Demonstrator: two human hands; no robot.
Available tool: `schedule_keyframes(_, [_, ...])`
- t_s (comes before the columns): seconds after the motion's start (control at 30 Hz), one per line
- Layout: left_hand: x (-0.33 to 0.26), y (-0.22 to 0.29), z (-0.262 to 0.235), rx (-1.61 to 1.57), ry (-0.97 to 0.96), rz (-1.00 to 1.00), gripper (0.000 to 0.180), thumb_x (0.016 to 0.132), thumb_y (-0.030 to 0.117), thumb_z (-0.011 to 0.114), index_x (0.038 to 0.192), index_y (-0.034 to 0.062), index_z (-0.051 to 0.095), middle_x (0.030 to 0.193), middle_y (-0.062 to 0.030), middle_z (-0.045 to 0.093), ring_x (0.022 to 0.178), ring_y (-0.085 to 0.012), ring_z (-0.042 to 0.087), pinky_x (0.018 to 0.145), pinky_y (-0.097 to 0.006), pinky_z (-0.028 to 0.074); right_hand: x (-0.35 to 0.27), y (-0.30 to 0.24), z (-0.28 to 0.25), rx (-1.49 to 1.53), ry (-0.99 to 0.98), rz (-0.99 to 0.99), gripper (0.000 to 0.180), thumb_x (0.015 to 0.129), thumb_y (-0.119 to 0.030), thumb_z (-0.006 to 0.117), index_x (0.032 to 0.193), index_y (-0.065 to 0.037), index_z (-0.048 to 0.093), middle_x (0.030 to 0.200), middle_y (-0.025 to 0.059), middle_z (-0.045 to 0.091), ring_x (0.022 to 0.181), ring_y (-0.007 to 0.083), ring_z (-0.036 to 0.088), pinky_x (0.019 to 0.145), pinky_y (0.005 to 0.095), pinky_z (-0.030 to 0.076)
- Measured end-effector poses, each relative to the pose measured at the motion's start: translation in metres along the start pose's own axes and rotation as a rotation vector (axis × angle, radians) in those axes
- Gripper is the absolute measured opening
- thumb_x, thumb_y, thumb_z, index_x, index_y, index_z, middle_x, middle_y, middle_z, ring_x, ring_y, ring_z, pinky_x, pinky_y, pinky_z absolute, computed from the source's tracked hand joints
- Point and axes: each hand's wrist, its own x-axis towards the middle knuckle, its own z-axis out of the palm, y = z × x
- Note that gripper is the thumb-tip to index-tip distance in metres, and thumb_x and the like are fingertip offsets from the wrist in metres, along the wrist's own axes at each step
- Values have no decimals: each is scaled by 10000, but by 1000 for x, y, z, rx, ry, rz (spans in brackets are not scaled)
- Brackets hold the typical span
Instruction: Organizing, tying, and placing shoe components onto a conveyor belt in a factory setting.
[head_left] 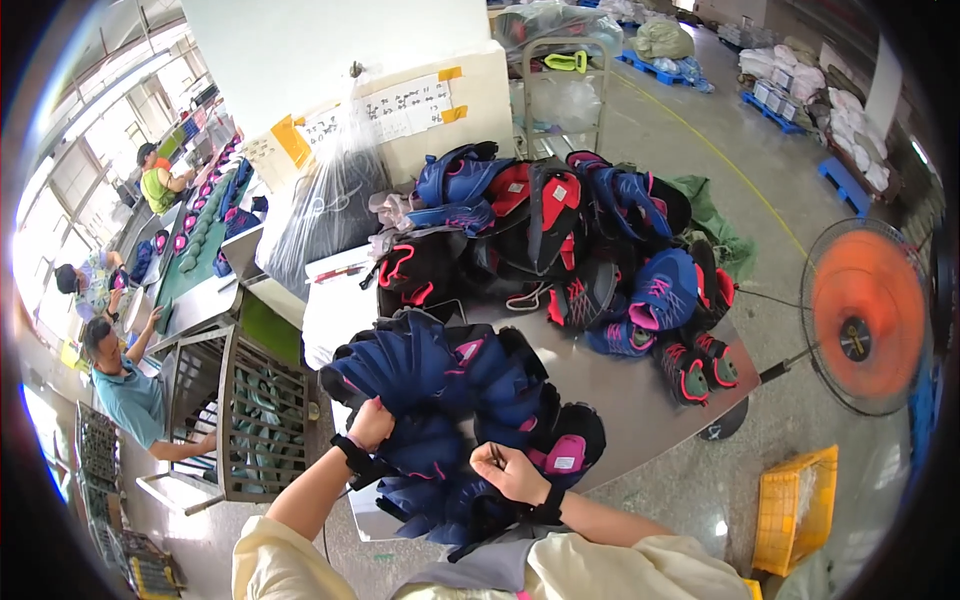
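Note:
A fanned stack of dark blue shoe uppers with pink trim (440, 385) lies on the near end of a grey metal table (620, 395). My left hand (370, 422) grips the left edge of that stack. My right hand (512, 470) is closed around a small thin tool and rests against the stack's lower right, beside a black piece with a pink patch (565, 450). Both wrists wear black bands.
A big heap of blue, black and pink shoe uppers (570, 240) fills the table's far end. An orange standing fan (868, 315) and a yellow crate (795, 505) are at right. A wire rack (255, 420), a clear plastic bag (325, 210) and seated workers at a green line (190, 250) are at left.

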Motion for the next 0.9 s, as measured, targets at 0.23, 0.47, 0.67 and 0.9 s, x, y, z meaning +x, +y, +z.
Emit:
schedule_keyframes(0.23, [-60, 66, 15, 559, 42, 202, 158, 827, 186, 524, 776, 55, 595, 537, -103, 568, 488, -236, 593, 494, -345, 471, 20, -16, 22, -150, -40, 51, 361, 841, -87, 536, 1200, -92, 501, 564, -49, 391, 509, 32, 323, 481, 201, 301])
schedule_keyframes(0.47, [-73, 45, 21, 647, 281, 752, 100, 710, 140, 591, 728, 46, 622, 901, -154, 525, 759, -293, 572, 656, -362, 493, 29, -39, 39, -405, -107, -49, 391, 829, -84, 550, 1214, -114, 497, 532, 27, 405, 475, 85, 381, 509, 225, 378])
schedule_keyframes(0.67, [-82, 50, 44, 1025, 425, 590, 114, 653, 162, 600, 672, 50, 618, 898, -81, 522, 941, -295, 467, 829, -395, 395, 40, -26, 50, -552, -186, -527, 478, 830, -90, 542, 1288, -122, 412, 631, 159, 544, 507, 298, 539, 509, 334, 424])
schedule_keyframes(0.9, [-79, 23, 30, 473, 237, 715, 144, 761, 113, 523, 748, 8, 622, 1049, -97, 587, 975, -239, 492, 871, -343, 381, 66, -27, 37, -692, -39, -207, 444, 814, -100, 524, 1246, -144, 430, 908, 179, 603, 740, 385, 573, 618, 443, 454])
